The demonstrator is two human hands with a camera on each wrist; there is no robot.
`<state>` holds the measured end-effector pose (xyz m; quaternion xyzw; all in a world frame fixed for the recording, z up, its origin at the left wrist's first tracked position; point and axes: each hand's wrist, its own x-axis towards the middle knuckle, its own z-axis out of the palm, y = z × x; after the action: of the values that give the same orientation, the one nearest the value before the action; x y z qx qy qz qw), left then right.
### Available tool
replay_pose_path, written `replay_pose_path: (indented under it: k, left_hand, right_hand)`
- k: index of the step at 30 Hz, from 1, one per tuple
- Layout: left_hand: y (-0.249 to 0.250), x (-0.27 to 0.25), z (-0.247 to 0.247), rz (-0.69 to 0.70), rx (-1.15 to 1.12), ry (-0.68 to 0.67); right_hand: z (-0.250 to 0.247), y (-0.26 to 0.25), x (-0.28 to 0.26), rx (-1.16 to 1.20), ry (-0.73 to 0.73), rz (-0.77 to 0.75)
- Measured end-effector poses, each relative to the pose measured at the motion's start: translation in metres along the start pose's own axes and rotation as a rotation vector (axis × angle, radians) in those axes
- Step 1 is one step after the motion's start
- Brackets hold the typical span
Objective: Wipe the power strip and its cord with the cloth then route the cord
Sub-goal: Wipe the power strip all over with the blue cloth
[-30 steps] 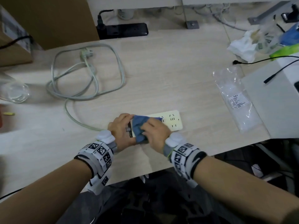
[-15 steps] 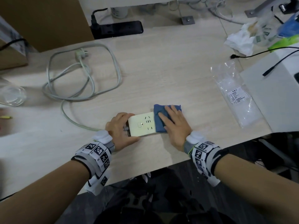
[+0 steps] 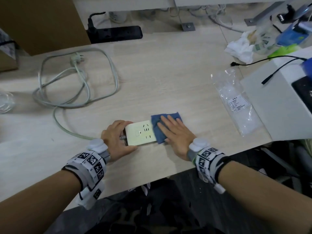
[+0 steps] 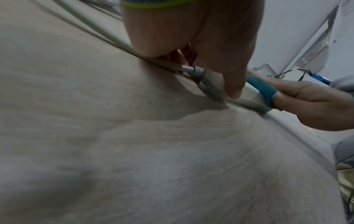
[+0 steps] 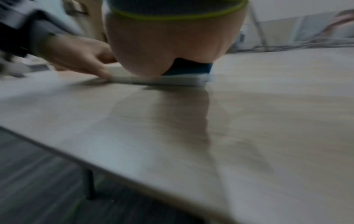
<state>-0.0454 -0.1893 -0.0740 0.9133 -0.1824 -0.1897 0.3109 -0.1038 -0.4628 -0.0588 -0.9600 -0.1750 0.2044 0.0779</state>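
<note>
A cream power strip [image 3: 141, 134] lies flat near the desk's front edge. My left hand [image 3: 116, 137] grips its left end, fingers over the far side and thumb [image 4: 232, 84] on the near side, where the cord enters [image 4: 193, 70]. My right hand [image 3: 175, 132] lies flat with straight fingers on a blue cloth [image 3: 158, 130] covering the strip's right half; the thumb [image 4: 283, 100] presses the cloth [image 4: 262, 87] against the near side. The grey-white cord [image 3: 67, 127] runs left into loose loops [image 3: 94, 92], ending in a plug [image 3: 76, 58]. The right wrist view is blurred.
A black power strip [image 3: 116, 33] and a cardboard box [image 3: 40, 22] stand at the back. A clear plastic bag [image 3: 236, 102] and a white box [image 3: 276, 102] lie at the right. Crumpled white wrappers [image 3: 243, 46] and black cables [image 3: 263, 59] sit back right. A clear container [image 3: 5, 102] sits far left.
My right hand slid the blue cloth rightward along the strip, from bunched at its left end to spread flat over its right half. The left hand kept its hold.
</note>
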Motion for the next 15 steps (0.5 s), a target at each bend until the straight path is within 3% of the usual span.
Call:
replay_pose_path:
  k: [4,8,10,13,15]
  left_hand:
    - [0.001,0.001,0.001,-0.010,0.012,0.001]
    - [0.003,-0.001,0.005,-0.022,-0.034,0.064]
    - [0.003,-0.002,0.006,-0.014,-0.025,0.088]
    - [0.003,0.000,0.002,0.006,-0.020,0.089]
    - [0.004,0.000,0.001,0.015,-0.055,0.073]
  right_hand:
    - [0.003,-0.010,-0.004,-0.030,0.049,0.032]
    - [0.017,-0.070,0.022,-0.030,0.094,-0.200]
    - [0.015,-0.091,0.037,-0.026,0.077,-0.240]
    - [0.006,-0.080,0.044,-0.066,0.024,-0.332]
    - [0.003,-0.047,0.033,-0.085,0.049,-0.299]
